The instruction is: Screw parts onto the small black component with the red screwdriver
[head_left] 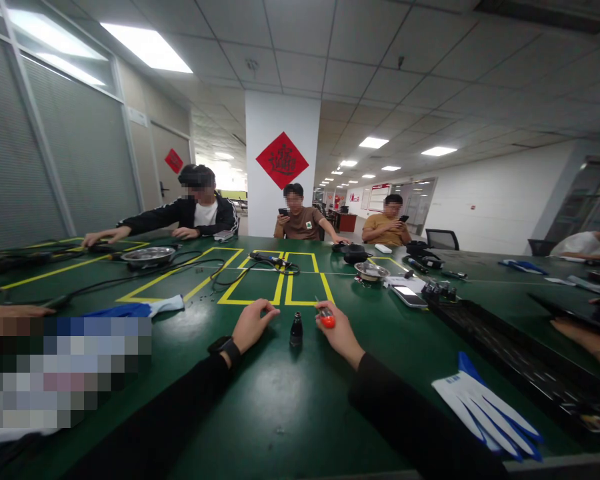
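Note:
Between my hands, a small black cone-shaped part (296, 331) with a narrow metallic tip stands upright on the green table (280, 400). My left hand (250, 328), with a dark watch (225, 347) on its wrist, is to the left of the part and apart from it. Its fingers are curled with thumb and index fingertips close together; anything small in them is hidden. On the other side, my right hand (344, 339) is closed around a screwdriver (327, 321) with an orange-red handle end. The thin shaft points up and away from me.
At right lie a white-and-blue glove (485, 407), a long black tray (520, 360) of small parts and a phone (407, 297). Metal bowls (371, 271) and a cabled black tool (270, 259) sit farther back near yellow tape. Several people sit around the table; a neighbour's hand (15, 319) is at left.

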{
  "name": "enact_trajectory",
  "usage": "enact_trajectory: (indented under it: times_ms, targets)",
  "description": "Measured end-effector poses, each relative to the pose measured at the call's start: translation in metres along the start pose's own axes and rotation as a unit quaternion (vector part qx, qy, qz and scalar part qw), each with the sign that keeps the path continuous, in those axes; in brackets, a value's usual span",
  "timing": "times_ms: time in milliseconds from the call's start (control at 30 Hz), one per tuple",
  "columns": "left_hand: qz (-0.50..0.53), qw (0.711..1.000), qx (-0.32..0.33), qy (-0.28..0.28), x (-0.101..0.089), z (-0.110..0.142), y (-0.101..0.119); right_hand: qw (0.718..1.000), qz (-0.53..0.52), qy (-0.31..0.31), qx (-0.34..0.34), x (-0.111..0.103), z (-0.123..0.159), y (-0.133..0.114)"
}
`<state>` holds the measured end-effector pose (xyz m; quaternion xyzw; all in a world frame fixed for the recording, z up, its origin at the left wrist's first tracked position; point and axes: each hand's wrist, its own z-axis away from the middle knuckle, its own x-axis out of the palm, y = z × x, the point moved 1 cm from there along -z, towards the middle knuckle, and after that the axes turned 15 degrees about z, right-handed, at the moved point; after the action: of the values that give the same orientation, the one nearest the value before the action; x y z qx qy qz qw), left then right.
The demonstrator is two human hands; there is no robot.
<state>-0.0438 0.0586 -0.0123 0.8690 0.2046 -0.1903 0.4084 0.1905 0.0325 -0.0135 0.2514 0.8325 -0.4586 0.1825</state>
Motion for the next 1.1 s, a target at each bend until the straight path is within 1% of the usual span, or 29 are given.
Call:
enact_trajectory:
  times_ms: [33, 100, 167, 300, 367, 467, 500, 567, 667, 733, 833, 933, 1000, 1100]
  targets:
    - [0.004, 1.0, 0.004, 0.003, 0.0, 0.0, 0.003, 0.998, 0.056, -0.02, -0.025, 0.001, 0.001, 0.001]
    - [0.008, 1.0, 0.017, 0.003, 0.001, 0.001, 0.009, 0.985, 0.149, -0.063, -0.054, 0.004, 0.002, 0.002]
    - [0.011, 0.999, 0.034, 0.0, 0.003, 0.003, 0.015, 0.969, 0.21, -0.102, -0.076, 0.005, 0.003, 0.002]
    - [-0.008, 0.999, 0.033, -0.002, 0.005, 0.007, 0.026, 0.941, 0.282, -0.139, -0.126, 0.002, 0.004, -0.001]
    - [-0.03, 0.999, 0.031, -0.003, 0.006, 0.009, 0.03, 0.93, 0.305, -0.151, -0.139, -0.001, 0.003, -0.002]
    - [-0.063, 0.997, 0.049, -0.011, 0.006, 0.013, 0.036, 0.917, 0.333, -0.161, -0.149, -0.007, 0.004, -0.004]
    - [-0.069, 0.996, 0.057, -0.013, 0.006, 0.014, 0.038, 0.915, 0.342, -0.156, -0.148, -0.009, 0.005, -0.005]
    - [-0.074, 0.994, 0.075, -0.01, 0.005, 0.016, 0.043, 0.915, 0.356, -0.13, -0.137, -0.012, 0.005, -0.008]
    - [-0.065, 0.994, 0.092, 0.002, 0.006, 0.02, 0.05, 0.924, 0.358, -0.061, -0.122, -0.016, 0.006, -0.019]
    - [-0.052, 0.994, 0.096, 0.009, 0.007, 0.023, 0.055, 0.932, 0.337, -0.019, -0.13, -0.018, 0.005, -0.029]
    - [-0.047, 0.992, 0.115, -0.007, 0.012, 0.026, 0.061, 0.945, 0.272, 0.01, -0.182, -0.018, 0.007, -0.046]
    - [-0.07, 0.983, 0.162, -0.056, 0.017, 0.028, 0.065, 0.943, 0.213, -0.001, -0.256, -0.014, 0.012, -0.057]
    - [-0.081, 0.977, 0.182, -0.072, 0.02, 0.029, 0.065, 0.944, 0.184, 0.003, -0.275, -0.011, 0.015, -0.058]
    - [-0.082, 0.977, 0.182, -0.079, 0.021, 0.029, 0.065, 0.948, 0.152, 0.029, -0.28, -0.009, 0.018, -0.056]
